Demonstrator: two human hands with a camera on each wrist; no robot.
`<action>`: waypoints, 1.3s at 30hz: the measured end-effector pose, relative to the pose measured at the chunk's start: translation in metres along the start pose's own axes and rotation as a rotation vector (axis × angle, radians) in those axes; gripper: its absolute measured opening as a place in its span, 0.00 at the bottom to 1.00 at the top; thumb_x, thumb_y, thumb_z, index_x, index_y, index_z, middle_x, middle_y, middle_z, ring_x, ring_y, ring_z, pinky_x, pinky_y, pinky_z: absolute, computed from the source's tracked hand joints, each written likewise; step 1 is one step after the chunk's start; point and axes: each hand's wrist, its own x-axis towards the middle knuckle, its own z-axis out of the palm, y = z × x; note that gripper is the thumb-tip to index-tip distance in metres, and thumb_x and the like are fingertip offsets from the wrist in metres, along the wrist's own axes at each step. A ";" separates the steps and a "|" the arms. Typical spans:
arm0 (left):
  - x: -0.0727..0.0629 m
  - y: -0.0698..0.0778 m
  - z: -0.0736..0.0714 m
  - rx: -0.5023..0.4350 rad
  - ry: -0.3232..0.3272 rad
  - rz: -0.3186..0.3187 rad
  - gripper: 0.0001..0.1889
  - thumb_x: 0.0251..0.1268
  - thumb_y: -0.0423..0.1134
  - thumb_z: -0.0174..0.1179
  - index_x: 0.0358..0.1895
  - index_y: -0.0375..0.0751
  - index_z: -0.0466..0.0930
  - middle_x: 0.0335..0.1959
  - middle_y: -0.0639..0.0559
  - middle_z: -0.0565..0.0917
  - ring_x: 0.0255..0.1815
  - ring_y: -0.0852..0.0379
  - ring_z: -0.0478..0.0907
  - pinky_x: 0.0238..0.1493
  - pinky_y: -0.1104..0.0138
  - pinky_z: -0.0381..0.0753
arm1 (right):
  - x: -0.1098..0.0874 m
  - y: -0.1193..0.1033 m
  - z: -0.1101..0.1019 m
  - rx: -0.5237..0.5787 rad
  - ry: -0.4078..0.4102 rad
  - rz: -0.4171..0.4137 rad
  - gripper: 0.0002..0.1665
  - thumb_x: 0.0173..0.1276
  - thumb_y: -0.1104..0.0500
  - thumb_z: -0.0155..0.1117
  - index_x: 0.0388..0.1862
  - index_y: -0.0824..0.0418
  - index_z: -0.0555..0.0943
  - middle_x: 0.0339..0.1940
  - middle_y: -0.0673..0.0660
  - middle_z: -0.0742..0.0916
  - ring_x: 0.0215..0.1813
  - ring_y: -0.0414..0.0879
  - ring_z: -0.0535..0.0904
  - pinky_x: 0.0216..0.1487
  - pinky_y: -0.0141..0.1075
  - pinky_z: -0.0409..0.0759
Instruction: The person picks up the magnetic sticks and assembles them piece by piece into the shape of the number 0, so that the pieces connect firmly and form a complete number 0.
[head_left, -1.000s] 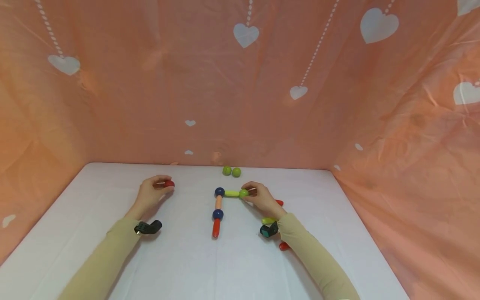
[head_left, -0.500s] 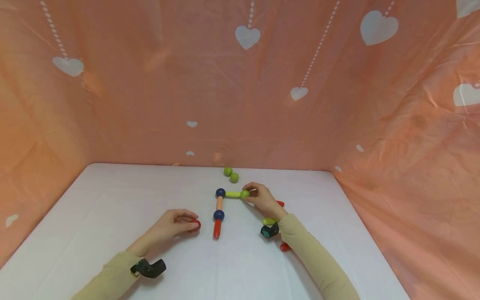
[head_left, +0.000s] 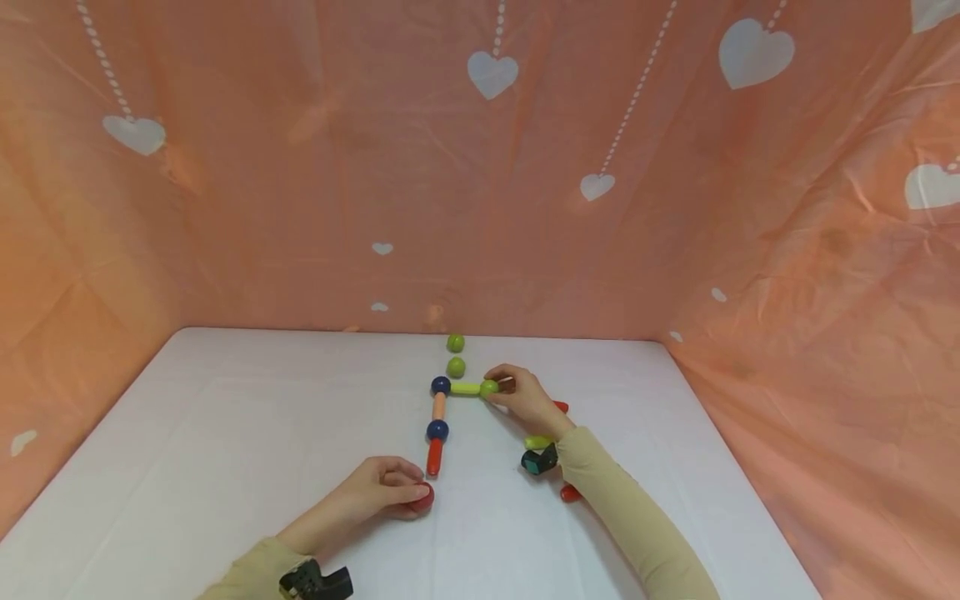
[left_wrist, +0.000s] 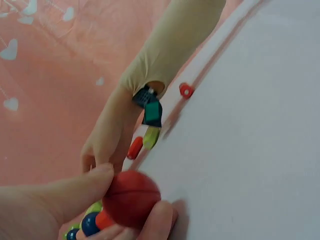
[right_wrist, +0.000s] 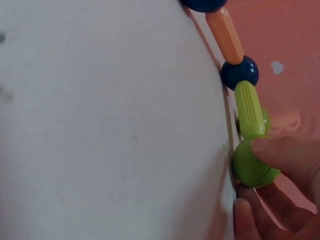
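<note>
My left hand [head_left: 378,492] pinches a red ball [left_wrist: 131,197] between thumb and fingers, just below the free end of a red stick [head_left: 434,457]. That stick joins a chain lying on the table: a blue ball [head_left: 437,430], an orange stick [right_wrist: 225,36], a second blue ball [right_wrist: 240,73] at the corner, then a yellow-green stick [right_wrist: 249,108] running right. At its end is a green ball [right_wrist: 255,164], which my right hand [head_left: 523,397] holds with thumb and fingers. In the left wrist view the red ball covers part of the chain.
Two loose green balls, a farther one [head_left: 455,342] and a nearer one [head_left: 456,367], lie behind the chain's corner. Under and beside the right forearm are a red stick [head_left: 561,407], a yellow-green stick [head_left: 537,442] and another red stick [head_left: 570,494]. An orange curtain [head_left: 420,167] surrounds the white table [head_left: 225,400].
My left hand has carried the red ball from the far left toward me and rightward, to the red stick's end. One loose green ball has rolled nearer the chain's corner. My right hand stays put.
</note>
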 end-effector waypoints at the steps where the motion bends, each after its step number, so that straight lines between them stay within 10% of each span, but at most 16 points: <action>1: 0.000 0.000 0.002 -0.012 0.015 -0.008 0.22 0.62 0.39 0.66 0.49 0.23 0.72 0.41 0.39 0.84 0.41 0.51 0.82 0.43 0.59 0.84 | 0.000 0.000 0.000 0.002 -0.001 0.004 0.18 0.65 0.63 0.66 0.54 0.59 0.78 0.52 0.53 0.80 0.52 0.49 0.75 0.51 0.40 0.78; 14: 0.013 0.004 0.019 -0.015 0.206 -0.082 0.23 0.60 0.38 0.67 0.49 0.23 0.71 0.38 0.41 0.81 0.39 0.51 0.82 0.40 0.61 0.84 | 0.001 0.001 0.000 0.004 0.001 -0.029 0.17 0.65 0.64 0.66 0.53 0.59 0.79 0.52 0.53 0.80 0.52 0.49 0.76 0.54 0.42 0.77; 39: 0.016 -0.001 0.020 0.075 0.235 -0.020 0.23 0.54 0.39 0.71 0.46 0.26 0.74 0.30 0.45 0.83 0.25 0.55 0.82 0.29 0.63 0.85 | 0.002 0.001 -0.003 -0.014 0.001 -0.057 0.23 0.63 0.65 0.67 0.58 0.63 0.76 0.53 0.56 0.80 0.52 0.50 0.77 0.54 0.41 0.78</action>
